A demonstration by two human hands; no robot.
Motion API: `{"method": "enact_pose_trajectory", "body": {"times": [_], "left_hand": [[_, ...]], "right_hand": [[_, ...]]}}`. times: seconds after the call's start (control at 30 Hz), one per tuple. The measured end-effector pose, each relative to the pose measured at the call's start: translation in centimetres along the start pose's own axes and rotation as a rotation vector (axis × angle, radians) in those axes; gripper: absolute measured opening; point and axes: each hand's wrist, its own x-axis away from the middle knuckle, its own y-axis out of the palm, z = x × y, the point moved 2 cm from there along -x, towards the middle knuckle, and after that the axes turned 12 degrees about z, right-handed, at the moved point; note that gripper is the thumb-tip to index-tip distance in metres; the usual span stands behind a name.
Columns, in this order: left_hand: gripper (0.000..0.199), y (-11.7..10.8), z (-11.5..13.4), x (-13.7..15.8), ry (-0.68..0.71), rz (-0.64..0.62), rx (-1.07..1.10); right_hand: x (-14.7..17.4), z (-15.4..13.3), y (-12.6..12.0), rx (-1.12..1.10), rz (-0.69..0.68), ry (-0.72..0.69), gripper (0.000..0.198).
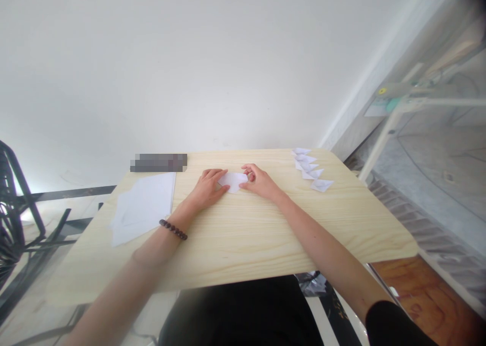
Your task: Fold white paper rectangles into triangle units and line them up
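Observation:
A small folded piece of white paper [234, 182] lies at the middle of the table, between my two hands. My left hand [208, 187] grips its left side, thumb at the lower edge and fingers along the top. On its right edge, my right hand [258, 181] pinches the paper between thumb and curled fingers. Several folded white paper boats [312, 172] stand in a slanting row to the right of my right hand. A stack of white paper sheets [146, 204] lies to the left, close to my left forearm.
The pale wooden table [235, 245] meets a white wall [228, 73] at the back. A blurred-out dark object [158, 163] sits at its far left corner. Black chairs [23, 224] stand at the left, a white metal frame [383, 138] at the right.

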Motion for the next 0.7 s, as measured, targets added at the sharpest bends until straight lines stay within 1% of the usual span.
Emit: {"method": "enact_pose_trajectory", "body": {"times": [0.07, 0.13, 0.27, 0.37, 0.53, 0.7], "left_hand": [[0.045, -0.07, 0.1, 0.02, 0.009, 0.004, 0.039], [0.047, -0.1, 0.2, 0.04, 0.016, 0.0, 0.074], [0.047, -0.06, 0.26, 0.03, 0.019, -0.019, 0.09], [0.041, -0.01, 0.21, -0.06, 0.003, -0.022, 0.068], [0.028, 0.09, 0.05, -0.31, -0.034, -0.036, 0.02], [0.018, -0.02, 0.1, -0.51, -0.058, -0.046, 0.009]], "right_hand": [[-0.09, 0.12, -0.01, -0.002, -0.038, -0.009, 0.049], [-0.15, 0.06, -0.09, 0.012, -0.064, -0.03, 0.04], [-0.18, -0.27, -0.26, 0.023, -0.081, -0.035, 0.029], [-0.2, -0.41, -0.26, 0.044, -0.084, -0.034, 0.026], [-0.2, -0.54, -0.2, 0.089, -0.096, -0.094, 0.023], [-0.03, -0.49, -0.24, 0.067, -0.101, -0.107, 0.018]]}}
